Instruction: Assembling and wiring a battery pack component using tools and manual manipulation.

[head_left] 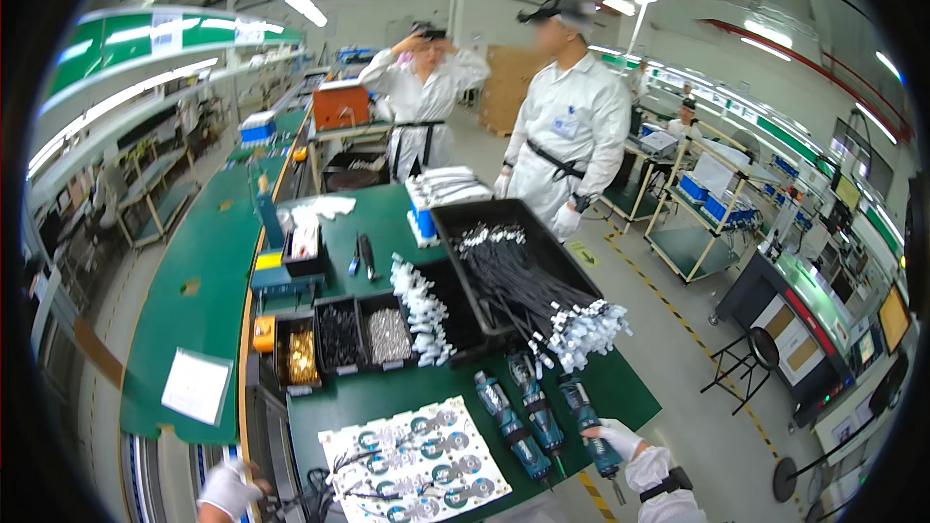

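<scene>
We see our gloved right hand (617,440) gripping the rightmost teal power screwdriver (579,405) at a green workbench (633,399); our gloved left hand (231,490) is near black cables (315,496) beside a white panel (407,465); beyond, we see three parts bins (339,337), a tray (465,279) of white-tipped wires (535,276) and two people (570,121) in white.

On my feed I count two gloved hands, one left hand (228,491) and one right hand (617,438), three teal power screwdrivers (511,424), three small parts bins (282,353), one white panel (417,465), one large cable tray (463,269) whose cables (528,276) defeat my counting, and two people (572,126) standing nearest.
</scene>
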Demonstrator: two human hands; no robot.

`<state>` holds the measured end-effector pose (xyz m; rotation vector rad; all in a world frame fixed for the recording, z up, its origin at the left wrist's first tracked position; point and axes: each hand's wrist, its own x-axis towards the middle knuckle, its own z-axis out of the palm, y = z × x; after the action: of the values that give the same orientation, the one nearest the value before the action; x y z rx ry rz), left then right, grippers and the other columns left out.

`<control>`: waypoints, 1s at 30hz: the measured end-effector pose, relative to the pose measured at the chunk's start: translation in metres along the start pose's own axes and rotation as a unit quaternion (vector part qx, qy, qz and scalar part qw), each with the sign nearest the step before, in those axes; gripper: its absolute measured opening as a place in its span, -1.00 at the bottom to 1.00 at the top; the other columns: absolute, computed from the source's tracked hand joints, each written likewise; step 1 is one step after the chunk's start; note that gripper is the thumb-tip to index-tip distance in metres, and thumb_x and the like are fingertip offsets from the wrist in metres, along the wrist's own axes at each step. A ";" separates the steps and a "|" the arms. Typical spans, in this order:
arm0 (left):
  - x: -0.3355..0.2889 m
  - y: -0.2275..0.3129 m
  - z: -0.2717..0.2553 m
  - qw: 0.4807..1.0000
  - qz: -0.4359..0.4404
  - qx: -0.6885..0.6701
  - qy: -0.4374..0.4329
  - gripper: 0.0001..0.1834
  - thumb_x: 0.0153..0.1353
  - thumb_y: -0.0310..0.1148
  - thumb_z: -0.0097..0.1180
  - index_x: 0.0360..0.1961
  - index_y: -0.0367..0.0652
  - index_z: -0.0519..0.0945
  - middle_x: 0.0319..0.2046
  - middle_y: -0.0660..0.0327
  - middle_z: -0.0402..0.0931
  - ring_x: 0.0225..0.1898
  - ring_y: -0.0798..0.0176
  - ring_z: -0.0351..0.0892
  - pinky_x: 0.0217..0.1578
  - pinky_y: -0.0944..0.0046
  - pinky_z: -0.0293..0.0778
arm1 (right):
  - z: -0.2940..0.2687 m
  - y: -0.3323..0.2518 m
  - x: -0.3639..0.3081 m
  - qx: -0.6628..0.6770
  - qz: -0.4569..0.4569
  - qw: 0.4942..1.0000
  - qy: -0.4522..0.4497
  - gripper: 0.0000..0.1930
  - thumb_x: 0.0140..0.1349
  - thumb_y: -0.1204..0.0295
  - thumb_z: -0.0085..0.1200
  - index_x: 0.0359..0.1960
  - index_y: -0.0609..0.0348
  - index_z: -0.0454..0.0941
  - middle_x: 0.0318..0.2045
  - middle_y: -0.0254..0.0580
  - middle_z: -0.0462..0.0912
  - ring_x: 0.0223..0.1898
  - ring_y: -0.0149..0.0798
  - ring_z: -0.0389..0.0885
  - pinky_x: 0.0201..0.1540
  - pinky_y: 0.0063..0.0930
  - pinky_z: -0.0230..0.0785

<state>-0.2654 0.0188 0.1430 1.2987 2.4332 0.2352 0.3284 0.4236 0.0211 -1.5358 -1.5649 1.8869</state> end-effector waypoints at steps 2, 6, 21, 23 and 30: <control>-0.024 0.038 -0.033 0.978 0.000 -0.060 0.201 -0.76 0.29 -0.40 0.23 -0.07 -0.28 0.64 -0.15 0.07 0.69 -0.14 0.06 0.71 -0.07 0.10 0.60 | -0.003 0.015 -0.027 0.097 0.045 0.994 -0.024 -0.65 0.29 0.13 0.24 -0.11 0.15 0.61 -0.40 -0.26 0.67 -0.43 -0.32 0.61 -0.37 -0.34 0.47; -0.058 0.091 -0.042 0.913 -0.009 -0.349 0.210 -0.70 0.29 -0.30 0.27 -0.07 -0.28 0.63 -0.12 0.05 0.64 -0.05 0.07 0.67 0.01 0.18 0.55 | 0.013 0.001 -0.085 0.409 -0.088 0.907 -0.051 -0.58 0.43 0.04 0.02 0.05 0.11 0.38 -0.56 -0.19 0.51 -0.64 -0.22 0.47 -0.58 -0.30 0.39; 0.010 0.136 0.063 0.916 0.094 -0.164 0.355 -0.77 -0.01 -0.50 0.47 -0.39 -0.17 0.60 -0.39 0.14 0.58 -0.30 0.04 0.60 -0.25 0.15 0.50 | 0.283 -0.308 -0.090 0.267 -0.583 0.690 -0.335 -0.23 0.33 -0.14 0.19 0.39 0.02 0.22 -0.43 -0.22 0.40 -0.53 -0.26 0.45 -0.45 -0.25 0.37; 0.013 0.142 0.055 0.903 0.125 -0.140 0.386 -0.74 -0.10 -0.53 0.47 -0.40 -0.14 0.60 -0.32 0.18 0.60 -0.17 0.02 0.60 -0.15 0.08 0.51 | 0.326 -0.309 -0.061 0.263 -0.567 0.655 -0.423 -0.14 0.30 -0.20 0.18 0.38 0.17 0.19 -0.41 -0.13 0.51 -0.47 -0.18 0.56 -0.40 -0.23 0.48; 0.019 0.132 0.081 0.881 0.090 -0.250 0.390 -0.80 0.00 -0.57 0.41 -0.35 -0.13 0.66 -0.26 0.20 0.64 0.01 0.04 0.59 0.05 0.12 0.50 | 0.402 -0.294 -0.032 0.179 -0.516 0.741 -0.390 -0.13 0.29 -0.31 0.06 0.22 0.28 0.21 -0.35 -0.04 0.62 -0.33 -0.25 0.68 -0.26 -0.44 0.59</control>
<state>-0.1423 0.1066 0.1056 1.3305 2.5303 1.5948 -0.1048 0.2892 0.2283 0.4253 -1.5892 1.8944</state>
